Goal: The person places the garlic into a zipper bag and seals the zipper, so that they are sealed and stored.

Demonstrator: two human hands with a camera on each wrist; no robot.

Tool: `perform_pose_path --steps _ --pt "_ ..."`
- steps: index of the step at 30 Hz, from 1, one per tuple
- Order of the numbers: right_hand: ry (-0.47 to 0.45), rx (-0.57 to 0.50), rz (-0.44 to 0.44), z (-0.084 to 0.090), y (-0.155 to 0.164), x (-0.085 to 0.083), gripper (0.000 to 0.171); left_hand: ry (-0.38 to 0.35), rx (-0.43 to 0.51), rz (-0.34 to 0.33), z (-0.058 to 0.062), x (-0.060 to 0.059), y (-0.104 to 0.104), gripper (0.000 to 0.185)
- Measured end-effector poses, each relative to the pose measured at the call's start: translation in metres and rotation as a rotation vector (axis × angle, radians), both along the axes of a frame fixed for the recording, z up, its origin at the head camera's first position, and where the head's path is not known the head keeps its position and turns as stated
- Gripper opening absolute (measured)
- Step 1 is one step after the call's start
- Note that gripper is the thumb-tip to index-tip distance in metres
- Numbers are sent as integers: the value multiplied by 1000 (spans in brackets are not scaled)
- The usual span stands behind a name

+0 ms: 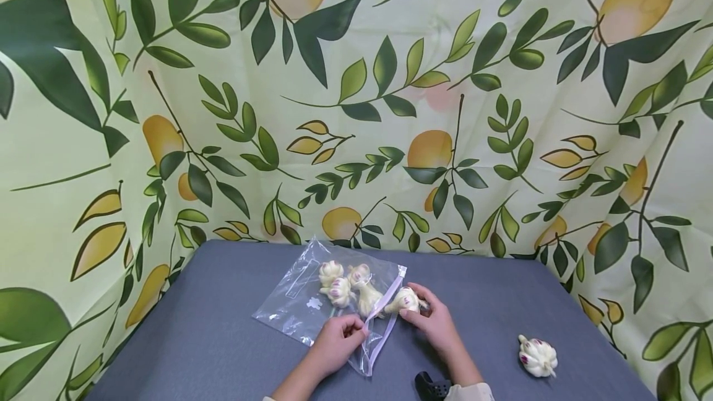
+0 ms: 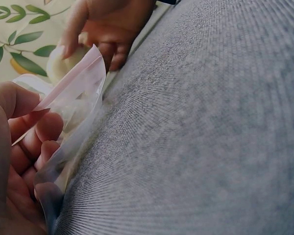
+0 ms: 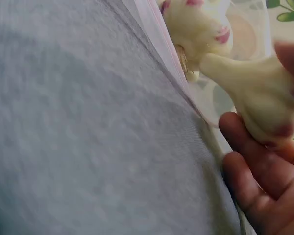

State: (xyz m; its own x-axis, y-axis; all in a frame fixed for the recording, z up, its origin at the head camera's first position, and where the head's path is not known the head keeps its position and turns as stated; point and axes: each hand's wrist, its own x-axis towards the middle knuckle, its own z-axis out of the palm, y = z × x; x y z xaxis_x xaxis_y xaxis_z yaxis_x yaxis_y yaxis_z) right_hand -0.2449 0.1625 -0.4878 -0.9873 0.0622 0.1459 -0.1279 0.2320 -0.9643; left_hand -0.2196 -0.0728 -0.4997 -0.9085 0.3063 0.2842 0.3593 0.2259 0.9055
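My left hand [image 1: 338, 340] pinches the zip edge of a clear plastic zip bag [image 1: 295, 302] between thumb and fingers; the left wrist view shows the pinkish zip strip [image 2: 78, 78] rising from that grip. Several garlic bulbs [image 1: 338, 291] with purple marks lie inside the bag. At the bag's mouth, my right hand [image 1: 436, 322] holds another garlic bulb [image 1: 405, 302] by its round end. In the right wrist view this bulb's stem [image 3: 218, 68] points into the opening, close to a bulb [image 3: 201, 29] in the bag.
One more garlic bulb [image 1: 538, 356] lies on the grey table [image 1: 479, 302] at the right. A black device [image 1: 431, 387] is by the right wrist. A curtain [image 1: 356, 110] printed with leaves and fruit stands behind and at both sides of the table.
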Motion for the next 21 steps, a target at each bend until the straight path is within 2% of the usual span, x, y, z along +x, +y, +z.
perform_pose_path --steps 8,11,16,21 --pt "86 158 73 -6 -12 1 53 8 -2 -4 1 0 -1 10" --pt "80 204 101 -6 -15 4 48 7 -13 0 0 0 -1 10" --pt "12 183 159 -2 -15 6 29 9 -20 6 0 -1 -1 11" --pt "1 148 160 0 -14 7 19 15 -27 11 0 -1 0 11"
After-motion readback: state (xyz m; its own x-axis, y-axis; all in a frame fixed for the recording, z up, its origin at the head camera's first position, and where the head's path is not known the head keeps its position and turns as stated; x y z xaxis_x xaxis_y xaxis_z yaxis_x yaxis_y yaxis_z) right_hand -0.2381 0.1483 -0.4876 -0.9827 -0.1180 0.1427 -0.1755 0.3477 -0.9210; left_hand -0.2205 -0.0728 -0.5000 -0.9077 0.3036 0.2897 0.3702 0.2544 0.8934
